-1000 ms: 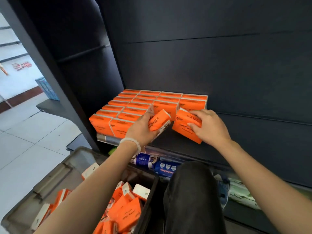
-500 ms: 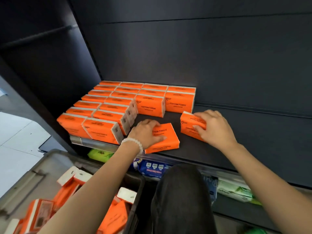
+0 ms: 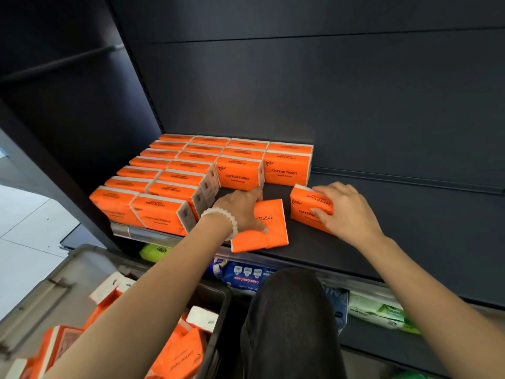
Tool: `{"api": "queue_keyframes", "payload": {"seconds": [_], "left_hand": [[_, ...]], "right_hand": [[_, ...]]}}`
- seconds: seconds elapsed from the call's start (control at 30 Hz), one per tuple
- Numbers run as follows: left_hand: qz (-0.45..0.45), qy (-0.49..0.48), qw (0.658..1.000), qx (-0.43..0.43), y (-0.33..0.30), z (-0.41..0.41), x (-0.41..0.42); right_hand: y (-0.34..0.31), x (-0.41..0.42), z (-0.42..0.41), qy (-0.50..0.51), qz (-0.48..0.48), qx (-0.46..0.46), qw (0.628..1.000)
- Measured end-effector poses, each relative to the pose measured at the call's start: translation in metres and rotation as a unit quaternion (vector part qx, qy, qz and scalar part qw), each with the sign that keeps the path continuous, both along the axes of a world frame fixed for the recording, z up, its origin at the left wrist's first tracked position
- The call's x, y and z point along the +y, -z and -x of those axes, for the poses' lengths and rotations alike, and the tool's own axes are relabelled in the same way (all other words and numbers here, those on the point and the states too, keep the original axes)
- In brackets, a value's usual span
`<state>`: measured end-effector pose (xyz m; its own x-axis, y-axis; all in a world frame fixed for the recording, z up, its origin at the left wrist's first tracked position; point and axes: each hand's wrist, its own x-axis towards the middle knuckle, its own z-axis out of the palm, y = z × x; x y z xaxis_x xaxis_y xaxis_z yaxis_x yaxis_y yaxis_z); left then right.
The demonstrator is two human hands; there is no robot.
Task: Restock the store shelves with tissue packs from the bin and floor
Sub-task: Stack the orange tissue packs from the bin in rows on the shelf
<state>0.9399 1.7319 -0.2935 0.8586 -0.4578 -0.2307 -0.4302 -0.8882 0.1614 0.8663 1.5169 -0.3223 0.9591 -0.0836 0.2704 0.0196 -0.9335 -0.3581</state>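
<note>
Several orange tissue packs stand in rows on the left part of the dark shelf. My left hand, with a white bead bracelet on the wrist, holds a flat-lying orange pack near the shelf's front edge, thumb on its top. To its right stands another orange pack, gripped by my right hand with fingers over its top and thumb on its front face. The grey bin at lower left holds several more orange packs.
The shelf's right half is bare dark metal. Below it, a lower shelf carries blue wipe packs, green-white packs and a yellow-green pack. My dark-trousered knee is between bin and shelf. White tiled floor lies left.
Both packs came down from mid-air onto the shelf. The left pack now lies flat under my left hand; my right hand's pack stands slightly further right. The camera moved closer.
</note>
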Motion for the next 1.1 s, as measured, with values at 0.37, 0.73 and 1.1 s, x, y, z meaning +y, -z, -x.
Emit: {"api": "queue_keyframes", "payload": {"seconds": [0.37, 0.73, 1.1], "left_hand": [[-0.019, 0.025, 0.983, -0.178, 0.002, -0.013, 0.024], [0.012, 0.031, 0.973, -0.227, 0.000, -0.052, 0.030], [0.029, 0.018, 0.959, -0.282, 0.022, -0.081, 0.031]], "right_hand": [[0.000, -0.018, 0.009, 0.058, 0.000, 0.016, 0.998], [-0.012, 0.002, -0.041, 0.032, -0.045, -0.037, 0.998], [0.015, 0.027, -0.093, 0.021, 0.087, -0.093, 0.992]]}}
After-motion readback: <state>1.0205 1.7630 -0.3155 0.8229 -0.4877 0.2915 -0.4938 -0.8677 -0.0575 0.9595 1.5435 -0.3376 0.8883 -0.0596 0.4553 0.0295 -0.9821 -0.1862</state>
